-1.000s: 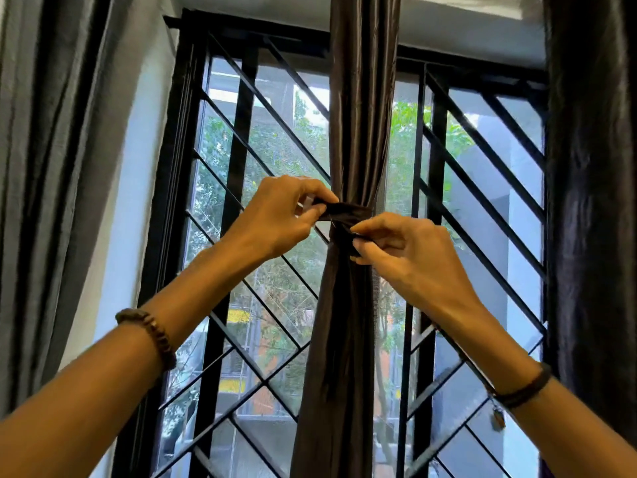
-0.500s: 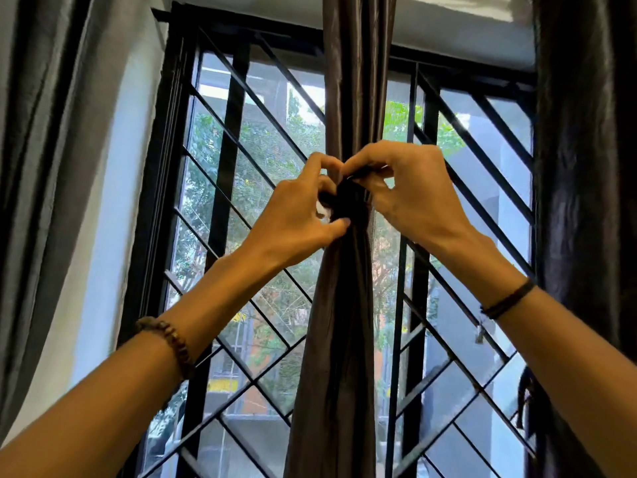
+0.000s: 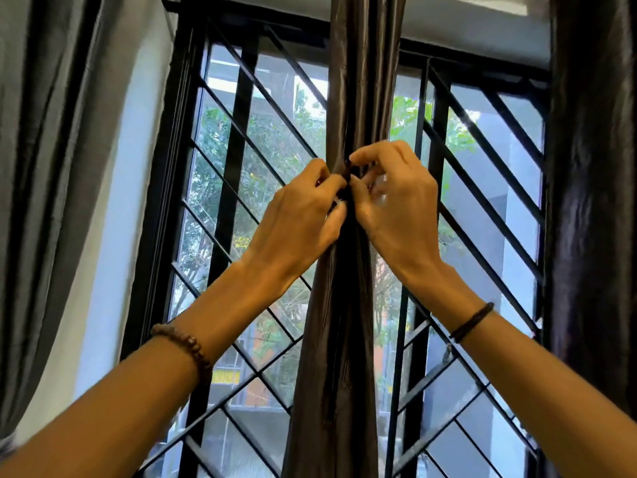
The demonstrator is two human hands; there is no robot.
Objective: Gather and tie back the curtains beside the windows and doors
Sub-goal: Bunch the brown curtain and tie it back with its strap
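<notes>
Gathered brown curtain (image 3: pixel 363 81) runs vertically btwn both sets of fingertips. Left hand (image 3: pixel 300 222) & right hand (image 3: pixel 400 208) meet at its front, fingers curled, pinching a dark tie strip (image 3: pixel 346 171) vs. the fabric. Window grille (image 3: pixel 241 160) sits behind the fingers; beaded bracelet (image 3: pixel 188 343) well below, on left wrist.

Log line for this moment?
curtain: gathered | tie: between hands, mostly hidden | left hand: pinches tie | right hand: pinches tie
</notes>
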